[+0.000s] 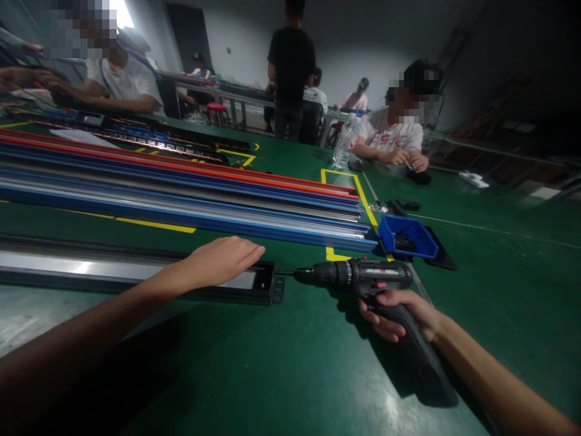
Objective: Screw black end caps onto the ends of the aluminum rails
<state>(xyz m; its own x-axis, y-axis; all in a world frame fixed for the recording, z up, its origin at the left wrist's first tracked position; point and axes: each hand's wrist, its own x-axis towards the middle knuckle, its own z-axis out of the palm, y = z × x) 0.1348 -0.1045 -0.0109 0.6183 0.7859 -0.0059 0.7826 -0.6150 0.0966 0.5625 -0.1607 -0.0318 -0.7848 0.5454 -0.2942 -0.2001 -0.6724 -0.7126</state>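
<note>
My right hand [399,315] is wrapped around the handle of a black cordless drill [381,275], which lies level and points left. Its long thin bit meets the end of a black rail [245,297] with a pale inner strip, at a small end bracket [279,290] with slots. Whether a screw sits at the bit's tip is too small to see. My left hand [222,260] bears down on the rail close to that end, fingers together and bent over its far side; the fingertips are partly hidden.
Long blue rails [272,224] and an orange rail [254,178] lie behind. A blue bin [408,236] with dark parts stands beyond the drill, and a water bottle [345,142] farther back. Across the green table [290,375], a person [390,133] handles a small item; others work behind.
</note>
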